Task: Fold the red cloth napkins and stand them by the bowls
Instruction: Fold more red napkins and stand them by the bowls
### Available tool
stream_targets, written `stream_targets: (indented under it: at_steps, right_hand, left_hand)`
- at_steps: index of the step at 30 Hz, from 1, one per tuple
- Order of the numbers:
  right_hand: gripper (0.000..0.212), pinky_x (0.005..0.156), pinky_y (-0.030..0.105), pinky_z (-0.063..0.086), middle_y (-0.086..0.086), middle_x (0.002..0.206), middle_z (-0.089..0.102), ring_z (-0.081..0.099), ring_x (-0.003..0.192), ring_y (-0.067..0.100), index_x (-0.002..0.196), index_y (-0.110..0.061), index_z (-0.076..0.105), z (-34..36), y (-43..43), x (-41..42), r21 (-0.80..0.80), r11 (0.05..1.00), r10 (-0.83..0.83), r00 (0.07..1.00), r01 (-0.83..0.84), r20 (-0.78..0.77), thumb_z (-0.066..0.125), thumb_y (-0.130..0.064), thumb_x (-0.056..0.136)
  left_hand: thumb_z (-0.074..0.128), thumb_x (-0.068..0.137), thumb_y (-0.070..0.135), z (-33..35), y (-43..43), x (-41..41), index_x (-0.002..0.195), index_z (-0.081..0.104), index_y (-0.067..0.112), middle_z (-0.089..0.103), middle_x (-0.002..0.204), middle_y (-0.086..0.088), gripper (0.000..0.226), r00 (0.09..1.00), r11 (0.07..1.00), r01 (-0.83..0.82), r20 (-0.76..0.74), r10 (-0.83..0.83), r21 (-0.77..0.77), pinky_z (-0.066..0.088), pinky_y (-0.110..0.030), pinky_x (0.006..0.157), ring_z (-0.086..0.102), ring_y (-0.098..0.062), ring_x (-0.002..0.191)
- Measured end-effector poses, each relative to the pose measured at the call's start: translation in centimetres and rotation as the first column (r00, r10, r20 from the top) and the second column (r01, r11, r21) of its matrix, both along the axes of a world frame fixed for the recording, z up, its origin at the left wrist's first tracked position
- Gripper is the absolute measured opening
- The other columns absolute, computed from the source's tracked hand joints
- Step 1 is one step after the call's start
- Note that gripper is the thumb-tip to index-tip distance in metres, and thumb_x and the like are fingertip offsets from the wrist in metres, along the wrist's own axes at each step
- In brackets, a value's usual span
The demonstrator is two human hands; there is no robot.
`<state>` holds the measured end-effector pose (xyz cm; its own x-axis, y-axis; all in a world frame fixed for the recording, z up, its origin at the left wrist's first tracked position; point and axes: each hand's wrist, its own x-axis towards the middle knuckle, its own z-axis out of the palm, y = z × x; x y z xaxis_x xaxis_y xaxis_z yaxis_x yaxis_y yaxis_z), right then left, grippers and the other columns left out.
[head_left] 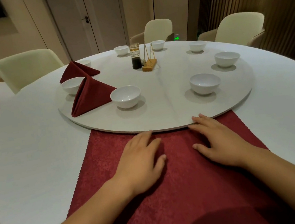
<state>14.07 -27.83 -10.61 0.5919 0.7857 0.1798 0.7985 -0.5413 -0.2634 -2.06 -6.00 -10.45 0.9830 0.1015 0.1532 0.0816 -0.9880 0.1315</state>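
Observation:
A red cloth napkin (113,173) lies spread flat on the table in front of me, its far edge tucked under the round turntable (171,112). My left hand (142,160) and my right hand (221,143) rest palm down on it, fingers apart, fingertips near the turntable's rim. Two folded red napkins stand on the turntable at the left: one (91,97) between two white bowls (126,96) (72,85), the other (77,70) farther back. Several more white bowls ring the turntable, such as one (204,83) at the right.
A dark sauce bottle (135,56) and a wooden toothpick stand (149,64) sit at the turntable's middle. Cream chairs (26,68) (158,29) (239,26) surround the white-clothed round table (24,148). A door stands behind.

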Motion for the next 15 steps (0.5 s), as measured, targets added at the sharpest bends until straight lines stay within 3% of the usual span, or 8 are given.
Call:
stream_targets:
  at_steps: [3,6,10,15]
  right_hand:
    - [0.035,0.11,0.026,0.038,-0.018,0.133,0.057,0.048,0.128,0.006,0.122,-0.032,0.066,0.7,-2.7,-2.9,0.097,0.993,0.067,0.997,-0.063,-0.035,0.069,-0.042,0.089]
    - [0.02,0.096,0.023,0.046,-0.028,0.108,0.061,0.056,0.109,0.0,0.105,-0.037,0.071,1.3,-6.0,-5.6,0.076,0.991,0.119,0.985,-0.11,-0.124,0.069,-0.044,0.086]
    - [0.021,0.092,0.025,0.048,-0.025,0.102,0.063,0.06,0.105,0.002,0.093,-0.042,0.071,1.6,-9.9,-8.1,0.059,0.991,0.128,0.961,-0.117,-0.246,0.067,-0.057,0.079]
    - [0.023,0.094,0.015,0.04,-0.025,0.11,0.055,0.053,0.113,0.0,0.091,-0.045,0.071,1.5,-12.5,-9.3,-0.018,0.992,0.115,0.935,-0.128,-0.337,0.082,-0.054,0.072]
  left_hand:
    - [0.015,0.086,0.068,0.5,-2.4,-2.8,0.145,0.043,0.034,0.032,0.159,0.003,0.075,0.998,0.998,-0.025,-0.067,0.022,-0.049,0.016,-0.035,0.123,0.024,-0.018,0.149]
    - [0.004,0.082,0.078,0.3,-4.1,-5.4,0.154,0.025,0.038,0.013,0.167,0.004,0.085,0.986,0.998,-0.036,-0.164,0.026,-0.061,-0.004,-0.041,0.126,-0.002,-0.014,0.155]
    - [0.004,0.081,0.086,-0.6,-5.2,-7.2,0.16,0.0,0.038,-0.015,0.169,0.002,0.092,0.956,0.998,-0.036,-0.294,0.022,-0.042,-0.013,-0.047,0.124,-0.026,-0.013,0.152]
    - [0.002,0.077,0.085,-1.4,-5.3,-7.5,0.16,-0.007,0.039,-0.024,0.166,0.002,0.096,0.944,0.999,-0.02,-0.329,0.005,-0.043,-0.016,-0.048,0.123,-0.032,-0.013,0.149]
